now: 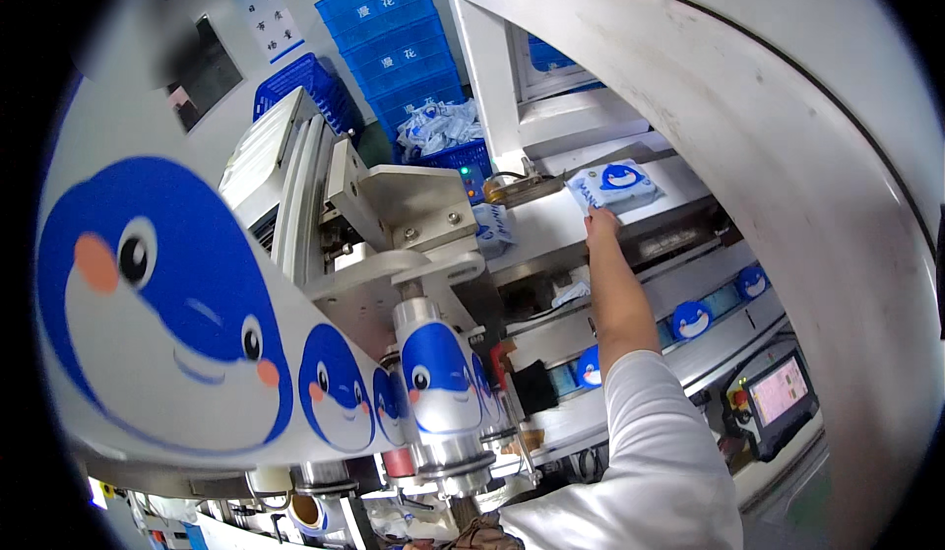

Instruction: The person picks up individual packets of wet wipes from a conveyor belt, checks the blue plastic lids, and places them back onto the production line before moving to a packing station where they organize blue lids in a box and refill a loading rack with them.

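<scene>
White work surface (pixel 541 233) at two o'clock bears a blue-and-white packet (pixel 618 186), its near edge met by the right hand (pixel 601 220), outstretched toward twelve, whether grasping I cannot tell.

How firmly the right hand (pixel 602 224) held the white-and-blue packet (pixel 630 186) could not be told, since its fingers were small and partly lost at the packet's edge. A metal bracket (pixel 418 195) hid part of a second packet (pixel 498 233). The lower edge cut off the white sleeve (pixel 669 442) and a brown item (pixel 484 534), perhaps fabric. Details on the control screen (pixel 778 392) were too small to tell.
</scene>
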Motion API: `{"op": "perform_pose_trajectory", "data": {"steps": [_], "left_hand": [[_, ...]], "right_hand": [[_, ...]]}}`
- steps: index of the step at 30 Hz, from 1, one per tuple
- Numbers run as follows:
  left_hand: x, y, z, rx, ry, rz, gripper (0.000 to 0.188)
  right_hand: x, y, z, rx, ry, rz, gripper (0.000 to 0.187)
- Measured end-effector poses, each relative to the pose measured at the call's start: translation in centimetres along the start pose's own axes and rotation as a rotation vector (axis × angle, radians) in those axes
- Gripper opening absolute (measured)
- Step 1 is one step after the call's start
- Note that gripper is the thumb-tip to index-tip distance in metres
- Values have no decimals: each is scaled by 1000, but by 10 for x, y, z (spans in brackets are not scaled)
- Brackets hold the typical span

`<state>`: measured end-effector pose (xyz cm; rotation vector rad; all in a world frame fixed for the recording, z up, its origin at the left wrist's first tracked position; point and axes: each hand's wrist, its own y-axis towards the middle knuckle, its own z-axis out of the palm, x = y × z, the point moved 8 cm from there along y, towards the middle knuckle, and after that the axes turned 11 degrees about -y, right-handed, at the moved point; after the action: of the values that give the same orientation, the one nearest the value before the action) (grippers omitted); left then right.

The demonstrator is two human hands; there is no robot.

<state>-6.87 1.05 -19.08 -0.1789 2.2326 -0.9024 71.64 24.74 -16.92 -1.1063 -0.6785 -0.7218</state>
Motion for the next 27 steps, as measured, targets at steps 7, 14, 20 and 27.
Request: {"op": "perform_pose_trajectory", "data": {"steps": [7, 14, 20, 27], "left_hand": [[-11, -2, -44, -34, -37, 338, 17], [-279, -158, -10, 159, 80, 1503, 11], [-294, -159, 13, 396, -348, 1391, 19], [-271, -145, 21, 449, -1013, 848, 57]], "right_hand": [[53, -113, 3, 517, 424, -111, 14], [82, -353, -119, 432, 163, -673, 8], [-10, -511, -225, 240, -343, -1019, 21], [-84, -687, -241, 647, -882, -1202, 30]]}}
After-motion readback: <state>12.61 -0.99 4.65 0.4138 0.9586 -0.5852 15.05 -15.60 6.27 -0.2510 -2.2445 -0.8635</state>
